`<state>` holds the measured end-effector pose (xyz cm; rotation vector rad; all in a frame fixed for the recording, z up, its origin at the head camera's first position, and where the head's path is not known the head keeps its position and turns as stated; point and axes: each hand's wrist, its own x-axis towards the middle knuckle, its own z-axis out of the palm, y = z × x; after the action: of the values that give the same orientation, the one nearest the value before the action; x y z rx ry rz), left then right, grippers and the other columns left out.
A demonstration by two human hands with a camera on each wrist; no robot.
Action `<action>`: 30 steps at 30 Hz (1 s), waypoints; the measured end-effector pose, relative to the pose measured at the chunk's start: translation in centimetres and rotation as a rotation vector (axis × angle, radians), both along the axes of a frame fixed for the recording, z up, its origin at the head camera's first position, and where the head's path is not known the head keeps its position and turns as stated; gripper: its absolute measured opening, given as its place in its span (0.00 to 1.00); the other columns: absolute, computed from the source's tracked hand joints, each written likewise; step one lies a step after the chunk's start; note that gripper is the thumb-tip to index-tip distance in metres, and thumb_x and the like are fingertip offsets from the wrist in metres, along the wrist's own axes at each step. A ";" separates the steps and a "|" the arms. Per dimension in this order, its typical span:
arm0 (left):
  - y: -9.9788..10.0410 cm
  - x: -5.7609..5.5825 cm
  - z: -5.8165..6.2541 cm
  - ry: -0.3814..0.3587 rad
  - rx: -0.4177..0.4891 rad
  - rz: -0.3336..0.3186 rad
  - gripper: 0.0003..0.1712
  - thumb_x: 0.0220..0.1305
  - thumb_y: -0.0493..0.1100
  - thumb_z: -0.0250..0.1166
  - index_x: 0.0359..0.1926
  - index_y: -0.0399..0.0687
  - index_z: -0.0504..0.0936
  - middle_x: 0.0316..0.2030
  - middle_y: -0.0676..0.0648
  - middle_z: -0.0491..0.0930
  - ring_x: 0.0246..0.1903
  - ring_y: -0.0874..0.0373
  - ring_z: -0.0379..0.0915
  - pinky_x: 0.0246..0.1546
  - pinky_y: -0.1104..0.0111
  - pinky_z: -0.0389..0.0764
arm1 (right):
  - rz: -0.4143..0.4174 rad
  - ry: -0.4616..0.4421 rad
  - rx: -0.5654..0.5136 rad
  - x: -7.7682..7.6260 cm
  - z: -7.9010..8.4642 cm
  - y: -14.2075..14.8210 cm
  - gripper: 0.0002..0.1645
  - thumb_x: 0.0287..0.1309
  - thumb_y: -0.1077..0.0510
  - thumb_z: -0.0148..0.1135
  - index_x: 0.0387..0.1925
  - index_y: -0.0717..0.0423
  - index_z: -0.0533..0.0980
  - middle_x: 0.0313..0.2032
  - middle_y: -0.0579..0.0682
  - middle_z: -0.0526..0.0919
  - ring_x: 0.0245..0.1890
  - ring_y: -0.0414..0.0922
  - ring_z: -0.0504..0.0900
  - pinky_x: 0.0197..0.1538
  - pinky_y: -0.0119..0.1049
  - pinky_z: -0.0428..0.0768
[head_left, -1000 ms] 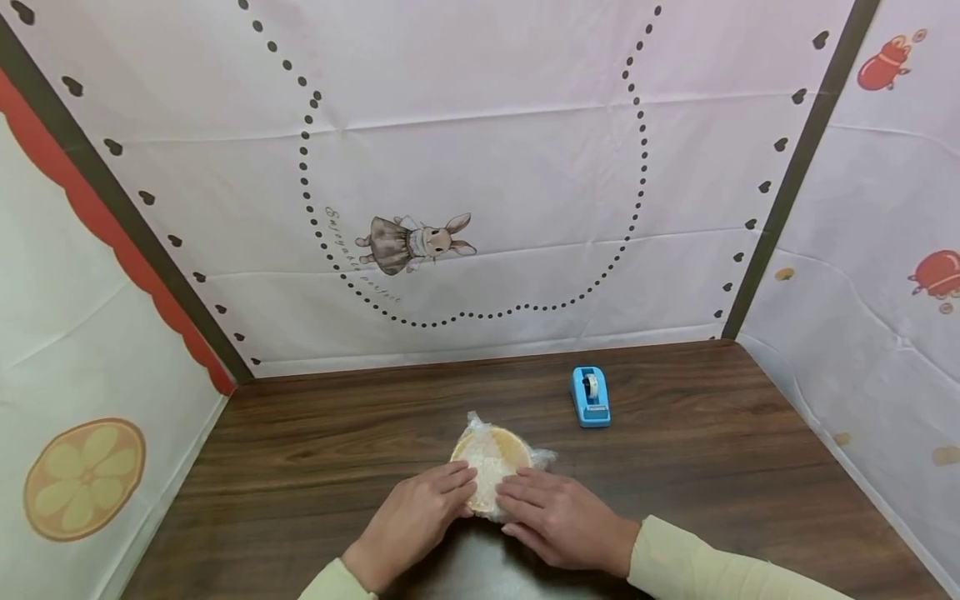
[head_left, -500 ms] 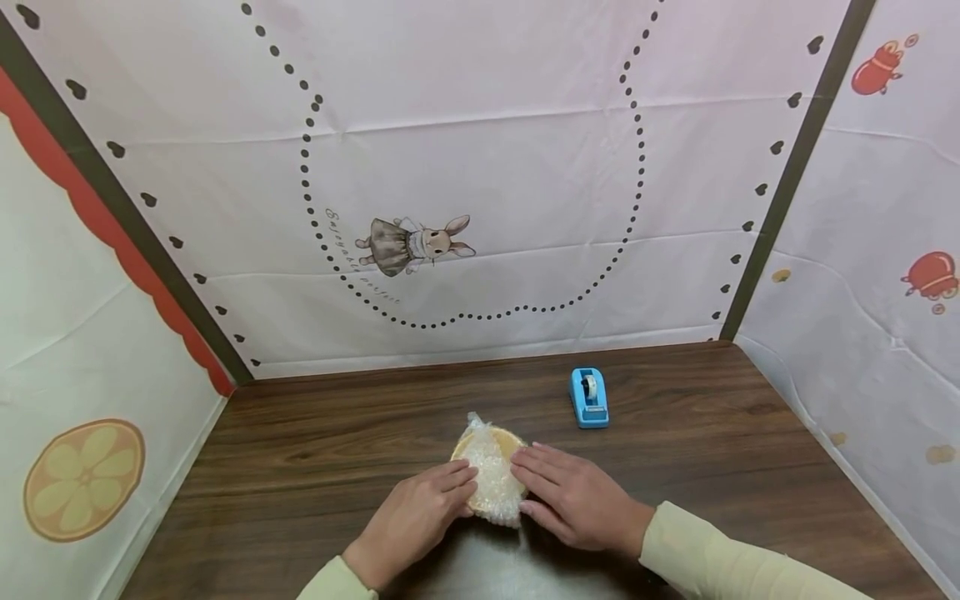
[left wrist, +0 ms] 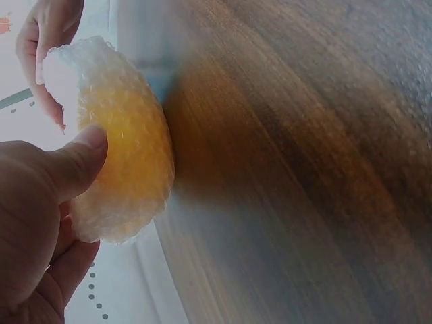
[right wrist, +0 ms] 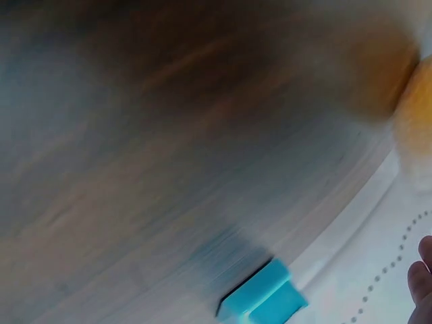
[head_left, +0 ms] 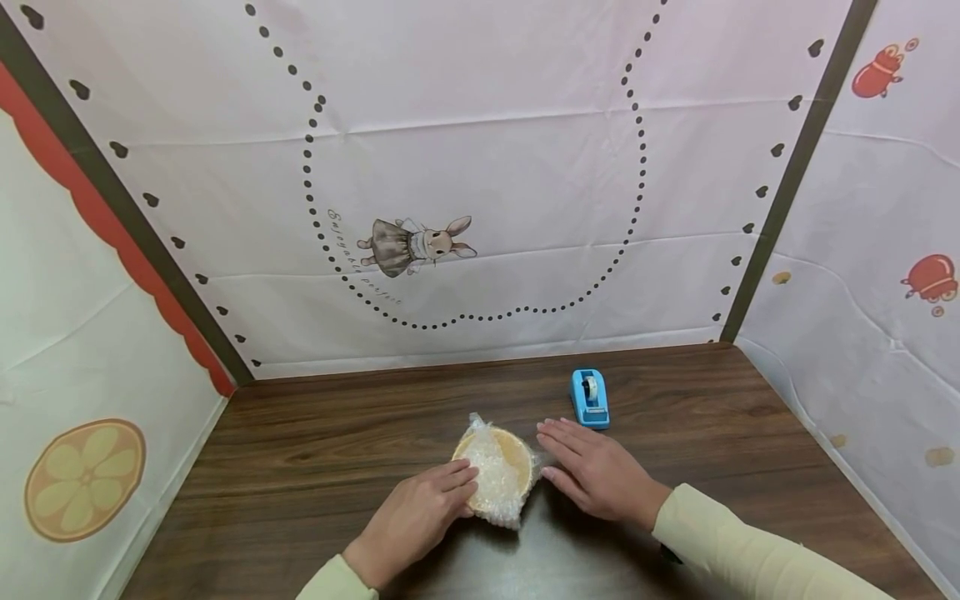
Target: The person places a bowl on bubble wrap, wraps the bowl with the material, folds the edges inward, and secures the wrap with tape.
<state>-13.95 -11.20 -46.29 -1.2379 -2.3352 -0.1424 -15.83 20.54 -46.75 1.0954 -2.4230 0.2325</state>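
Right hand (head_left: 596, 468), held out straight, has moved nearer the blue tape dispenser (head_left: 590, 402); left hand (head_left: 420, 510) pinches the yellow bubble-wrapped bundle (head_left: 500, 473).

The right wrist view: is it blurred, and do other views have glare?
Right wrist view: the wood-grain tabletop looks smeared; the blue tape dispenser has clearer edges. Left wrist view: the backdrop at upper left is washed out; an orange cast tints the tabletop beside the bubble-wrapped round item. Head view: mostly sharp, pale glare on the tabletop near bottom centre.
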 end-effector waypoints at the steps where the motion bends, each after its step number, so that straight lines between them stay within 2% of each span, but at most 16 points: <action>1: 0.0 0.0 0.0 0.002 -0.001 -0.001 0.15 0.58 0.48 0.77 0.45 0.48 0.90 0.50 0.50 0.91 0.54 0.56 0.87 0.54 0.65 0.87 | -0.013 0.000 0.002 -0.2 0.0 0.2 0.30 0.75 0.45 0.59 0.68 0.58 0.77 0.66 0.54 0.82 0.69 0.48 0.80 0.70 0.45 0.78; 10: -0.1 -0.1 0.0 -0.005 -0.008 -0.004 0.13 0.59 0.48 0.77 0.43 0.49 0.89 0.51 0.50 0.91 0.55 0.56 0.86 0.54 0.65 0.86 | -0.085 0.018 -0.020 -1.2 -0.4 1.8 0.30 0.72 0.47 0.63 0.66 0.61 0.78 0.65 0.57 0.83 0.67 0.51 0.82 0.66 0.47 0.81; 21: -0.2 -0.2 0.1 -0.019 -0.015 -0.007 0.12 0.60 0.48 0.77 0.41 0.50 0.87 0.51 0.50 0.90 0.56 0.55 0.86 0.54 0.65 0.87 | -0.201 -0.024 -0.047 -2.4 -0.5 3.5 0.31 0.69 0.48 0.66 0.65 0.63 0.78 0.65 0.58 0.83 0.65 0.53 0.83 0.64 0.50 0.83; 30: -0.2 -0.3 0.2 -0.024 -0.022 -0.011 0.13 0.58 0.48 0.77 0.42 0.50 0.87 0.52 0.50 0.90 0.57 0.56 0.86 0.54 0.65 0.87 | -0.368 -0.127 -0.056 -3.5 -0.7 4.7 0.32 0.70 0.46 0.65 0.66 0.63 0.77 0.64 0.60 0.82 0.63 0.57 0.84 0.63 0.54 0.83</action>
<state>-14.22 -11.39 -46.09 -1.2670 -2.3567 -0.1368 -19.28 25.25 -47.46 0.6099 -2.6579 0.2515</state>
